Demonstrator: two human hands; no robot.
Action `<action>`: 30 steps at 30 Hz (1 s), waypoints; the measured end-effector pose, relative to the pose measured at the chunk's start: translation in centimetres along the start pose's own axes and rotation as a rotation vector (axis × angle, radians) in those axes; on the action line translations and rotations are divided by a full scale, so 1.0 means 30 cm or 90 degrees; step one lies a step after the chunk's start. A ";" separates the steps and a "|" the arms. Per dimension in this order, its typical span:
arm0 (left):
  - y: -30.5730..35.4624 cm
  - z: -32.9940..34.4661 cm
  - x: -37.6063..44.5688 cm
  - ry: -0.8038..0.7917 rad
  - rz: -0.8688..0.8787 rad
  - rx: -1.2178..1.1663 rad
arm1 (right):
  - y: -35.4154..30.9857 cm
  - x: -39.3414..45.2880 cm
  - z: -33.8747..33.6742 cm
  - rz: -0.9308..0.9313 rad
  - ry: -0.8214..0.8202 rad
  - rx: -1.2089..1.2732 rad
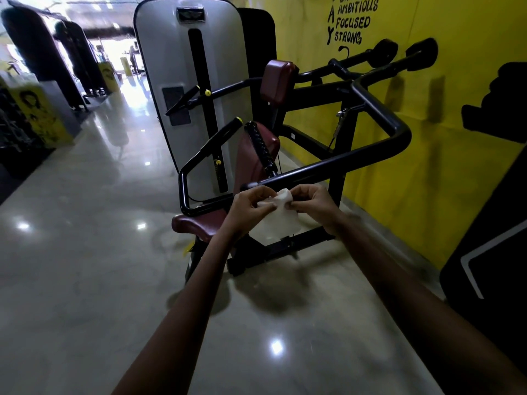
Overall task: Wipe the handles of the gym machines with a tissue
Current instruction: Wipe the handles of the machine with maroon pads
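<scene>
One wide-angle view from the person's head looks forward and down along both outstretched forearms. The left hand [251, 208] and right hand [312, 206] meet near the frame's centre, close before a gym machine [379, 129]. The glossy floor [85, 252] fills the lower half; a yellow wall [427, 181] runs along the right.

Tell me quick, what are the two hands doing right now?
Left hand: pinching the tissue.
Right hand: pinching the same tissue, just in front of the machine's bar.
</scene>
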State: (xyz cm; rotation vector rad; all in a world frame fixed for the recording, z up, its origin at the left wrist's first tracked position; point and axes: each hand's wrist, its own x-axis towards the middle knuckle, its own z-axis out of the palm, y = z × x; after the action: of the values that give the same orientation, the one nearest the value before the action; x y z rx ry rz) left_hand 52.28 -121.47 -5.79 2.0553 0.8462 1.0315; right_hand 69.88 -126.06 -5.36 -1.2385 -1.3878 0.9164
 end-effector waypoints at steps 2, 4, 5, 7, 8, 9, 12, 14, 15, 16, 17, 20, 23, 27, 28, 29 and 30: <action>-0.019 -0.001 -0.006 0.013 -0.012 0.038 | 0.003 -0.001 -0.001 -0.004 0.018 0.012; -0.030 0.000 -0.008 0.051 -0.015 0.068 | 0.001 0.000 -0.006 -0.023 0.018 0.000; -0.035 0.001 -0.008 0.070 -0.016 0.077 | -0.002 0.000 -0.008 -0.035 0.003 -0.008; -0.037 0.002 -0.007 0.088 -0.012 0.089 | -0.013 0.000 -0.006 -0.060 -0.041 -0.027; -0.036 0.002 -0.006 0.090 -0.003 0.100 | -0.018 0.001 -0.003 -0.074 -0.059 -0.044; -0.035 0.000 -0.004 0.090 0.007 0.112 | -0.023 0.001 0.001 -0.088 -0.070 -0.069; -0.030 -0.009 -0.002 0.078 0.043 0.127 | -0.019 0.010 0.008 -0.148 -0.062 -0.188; -0.033 -0.014 -0.002 0.072 0.069 0.135 | -0.002 0.018 0.005 -0.196 -0.031 -0.274; -0.035 -0.014 -0.003 0.069 0.076 0.138 | 0.004 0.022 0.005 -0.212 -0.018 -0.305; -0.035 -0.014 -0.004 0.065 0.080 0.141 | 0.008 0.025 0.006 -0.224 -0.008 -0.330; -0.034 -0.014 -0.004 0.060 0.083 0.145 | 0.010 0.028 0.009 -0.238 0.000 -0.352; -0.037 -0.013 -0.003 0.060 0.092 0.159 | 0.008 0.035 0.016 -0.281 0.021 -0.396; -0.042 -0.012 -0.002 0.059 0.104 0.171 | 0.006 0.041 0.010 -0.305 0.006 -0.435; -0.051 -0.004 0.002 0.055 0.117 0.177 | 0.001 0.040 0.006 -0.330 -0.024 -0.504; -0.053 -0.003 0.003 0.054 0.120 0.181 | 0.002 0.039 0.005 -0.328 -0.029 -0.525; -0.058 -0.002 0.003 0.052 0.123 0.186 | 0.003 0.039 0.001 -0.319 -0.036 -0.544; -0.062 -0.003 0.002 0.050 0.128 0.192 | 0.007 0.041 -0.006 -0.306 -0.045 -0.560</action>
State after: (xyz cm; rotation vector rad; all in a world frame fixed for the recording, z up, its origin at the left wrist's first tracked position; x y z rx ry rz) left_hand 51.78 -120.36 -7.19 2.4066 0.8920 1.1561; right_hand 70.15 -124.84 -5.28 -1.3820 -2.1279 -0.0249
